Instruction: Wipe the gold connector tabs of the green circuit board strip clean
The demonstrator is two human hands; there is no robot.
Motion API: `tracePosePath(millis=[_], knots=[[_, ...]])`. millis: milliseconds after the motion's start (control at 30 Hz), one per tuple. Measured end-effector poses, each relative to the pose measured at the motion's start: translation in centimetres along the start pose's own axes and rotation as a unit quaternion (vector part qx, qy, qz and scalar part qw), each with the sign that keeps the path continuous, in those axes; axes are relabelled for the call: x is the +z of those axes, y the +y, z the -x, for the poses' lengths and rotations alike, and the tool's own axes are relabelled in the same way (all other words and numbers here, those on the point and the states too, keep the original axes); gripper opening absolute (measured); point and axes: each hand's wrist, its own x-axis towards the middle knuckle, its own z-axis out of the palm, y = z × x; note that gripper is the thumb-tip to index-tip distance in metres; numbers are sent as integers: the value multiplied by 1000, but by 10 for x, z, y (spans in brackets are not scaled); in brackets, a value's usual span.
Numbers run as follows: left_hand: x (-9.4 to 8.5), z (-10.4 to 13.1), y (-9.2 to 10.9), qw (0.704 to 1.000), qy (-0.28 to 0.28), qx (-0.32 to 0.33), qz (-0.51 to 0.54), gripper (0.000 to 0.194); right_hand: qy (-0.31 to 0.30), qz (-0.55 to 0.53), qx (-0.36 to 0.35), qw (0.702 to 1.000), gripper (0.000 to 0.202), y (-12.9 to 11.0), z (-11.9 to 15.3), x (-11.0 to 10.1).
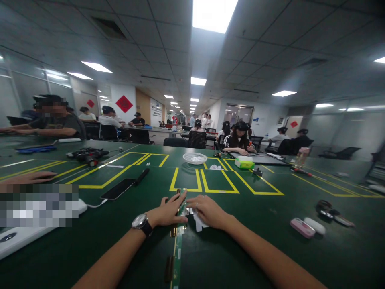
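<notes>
Head view: at lower centre of the frame, the narrow circuit strip (179, 237) on the desk (246, 241) is pressed by the left hand (168, 212) with flat fingers, a white piece (197, 222) is covered by the right hand (209, 210), and the strip could be bent by uneven pressure.

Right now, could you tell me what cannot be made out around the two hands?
Head view only:
- Long narrow green circuit strip: near end cut off by the bottom edge.
- Small white piece: mostly hidden under the right hand.
- Left hand: fingertips rest on the strip; any grip unclear.
</notes>
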Motion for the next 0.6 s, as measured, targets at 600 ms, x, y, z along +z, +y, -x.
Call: tracePosePath(millis=[600], knots=[[-10, 5, 5, 995, 93, 21, -6, 71, -13, 169, 319, 933, 35, 90, 42, -10]])
